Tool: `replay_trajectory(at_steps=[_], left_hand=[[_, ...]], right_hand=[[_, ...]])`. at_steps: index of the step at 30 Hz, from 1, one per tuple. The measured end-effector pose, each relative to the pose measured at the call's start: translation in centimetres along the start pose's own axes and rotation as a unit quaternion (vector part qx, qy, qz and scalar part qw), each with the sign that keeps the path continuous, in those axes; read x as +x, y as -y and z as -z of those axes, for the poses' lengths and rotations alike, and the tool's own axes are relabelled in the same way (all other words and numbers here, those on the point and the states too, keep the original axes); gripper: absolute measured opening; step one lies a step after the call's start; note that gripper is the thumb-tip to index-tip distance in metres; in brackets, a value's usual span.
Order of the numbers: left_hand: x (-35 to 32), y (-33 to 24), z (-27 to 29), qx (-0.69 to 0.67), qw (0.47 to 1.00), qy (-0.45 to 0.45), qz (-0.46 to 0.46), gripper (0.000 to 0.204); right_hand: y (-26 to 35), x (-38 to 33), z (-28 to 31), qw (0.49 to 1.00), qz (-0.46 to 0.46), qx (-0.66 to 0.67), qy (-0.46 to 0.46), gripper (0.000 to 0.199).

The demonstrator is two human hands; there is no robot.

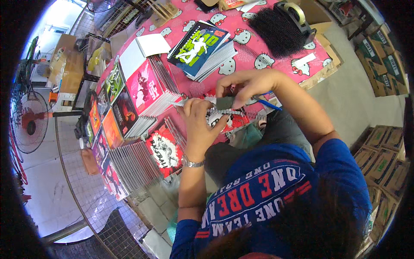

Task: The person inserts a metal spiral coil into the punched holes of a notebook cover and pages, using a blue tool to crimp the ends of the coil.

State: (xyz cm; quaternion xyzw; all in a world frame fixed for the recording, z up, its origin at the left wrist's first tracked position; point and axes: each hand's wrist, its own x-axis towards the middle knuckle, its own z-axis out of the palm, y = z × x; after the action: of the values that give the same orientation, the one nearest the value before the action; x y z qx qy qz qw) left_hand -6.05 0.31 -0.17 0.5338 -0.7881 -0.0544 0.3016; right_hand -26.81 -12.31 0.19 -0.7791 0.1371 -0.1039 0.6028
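In front of my lap, my left hand [199, 120] grips the edge of a spiral notebook with a red, white and black cover [236, 122]. Its wire coil [258, 115] runs along the bound edge and sticks out loose past the right end. Bent over that edge, my right hand [254, 85] has its fingers closed around a blue-handled tool [271, 105], whose working end is hidden. A small dark grey piece [224, 102] shows between the two hands; its kind cannot be made out. My left wrist wears a metal watch [192, 162].
Stacks of spiral notebooks [144, 86] crowd the table's left side, with a blue-covered pile [200, 49] farther back. Black wire coils [276, 32] lie heaped at the far right, beside a tape roll [296, 13]. A fan [30, 123] stands left; cartons [384, 149] stand right.
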Motion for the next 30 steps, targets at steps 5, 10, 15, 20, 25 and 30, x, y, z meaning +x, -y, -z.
replay_trajectory(at_steps=[5, 10, 15, 20, 25, 30], left_hand=[[0.0, 0.0, 0.0, 0.004, 1.0, -0.001, 0.0, 0.058], [0.7, 0.0, 0.2, 0.021, 1.0, 0.001, -0.006, 0.059], [1.5, 3.7, 2.7, 0.037, 0.999, 0.013, 0.028, 0.041], [0.7, 3.7, 2.5, 0.036, 0.999, -0.004, 0.032, 0.039], [0.7, 3.4, 2.5, 0.014, 0.999, -0.001, 0.042, 0.032], [0.6, 3.4, 2.4, 0.02, 0.999, -0.008, 0.028, 0.032]], right_hand=[[0.5, 0.5, 0.6, 1.0, 0.012, 0.01, 0.022, 0.048], [0.6, 1.0, 0.8, 0.982, -0.026, 0.165, 0.084, 0.047], [0.3, 3.2, 0.8, 0.979, -0.001, 0.193, 0.066, 0.046], [0.5, 4.0, 0.2, 0.94, 0.061, 0.317, 0.111, 0.048], [-0.1, 4.8, 0.4, 0.979, 0.017, 0.193, 0.064, 0.047], [0.6, 5.3, 0.8, 0.996, -0.011, -0.085, 0.022, 0.047]])
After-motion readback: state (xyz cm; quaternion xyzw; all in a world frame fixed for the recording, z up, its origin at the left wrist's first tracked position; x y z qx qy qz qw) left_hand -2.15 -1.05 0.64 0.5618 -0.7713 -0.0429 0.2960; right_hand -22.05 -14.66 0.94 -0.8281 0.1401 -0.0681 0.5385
